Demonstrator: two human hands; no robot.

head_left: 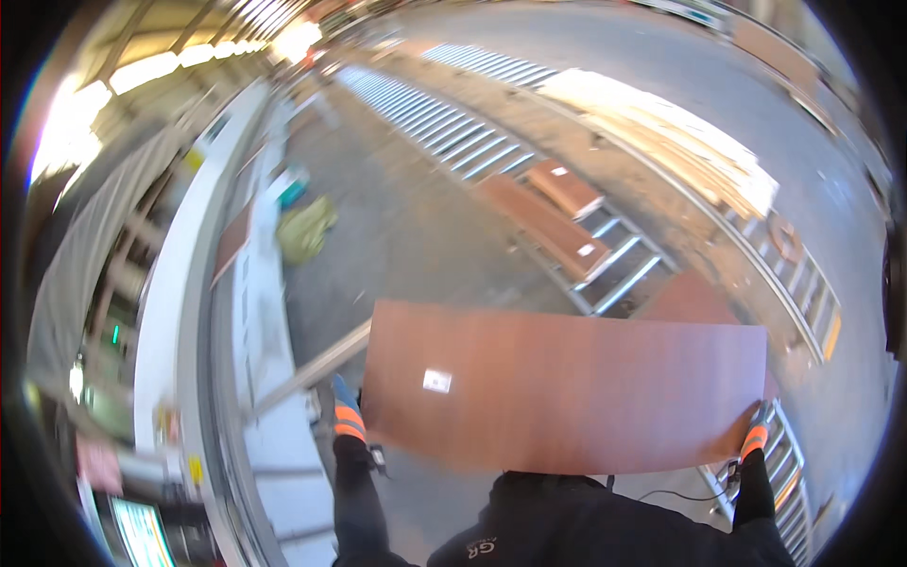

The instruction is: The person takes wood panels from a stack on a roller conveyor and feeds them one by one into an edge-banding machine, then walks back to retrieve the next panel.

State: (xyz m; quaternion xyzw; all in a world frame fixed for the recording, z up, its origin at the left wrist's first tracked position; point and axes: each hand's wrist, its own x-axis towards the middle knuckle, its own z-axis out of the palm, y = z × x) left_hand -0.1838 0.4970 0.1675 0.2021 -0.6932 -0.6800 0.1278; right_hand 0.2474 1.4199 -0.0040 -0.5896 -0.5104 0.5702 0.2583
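Note:
A wide reddish-brown wood panel (576, 392) with a small white label (436, 381) spans the space in front of my body. My left hand (344, 406), in a grey-blue glove with an orange cuff, is at the panel's left edge, its fingers mostly hidden. On the opposite short edge my right hand (760, 423), gloved alike, is closed round the panel near its lower right corner. Another brown panel (685, 300) shows partly behind the one I hold.
Ahead, two stacks of brown panels (543, 225) lie on a roller conveyor (425, 118). Pale boards (671, 132) rest on another conveyor to the right. A long white machine (203, 217) runs along the left, with a green bag (305, 230) beside it and a lit screen (140, 531) nearer me.

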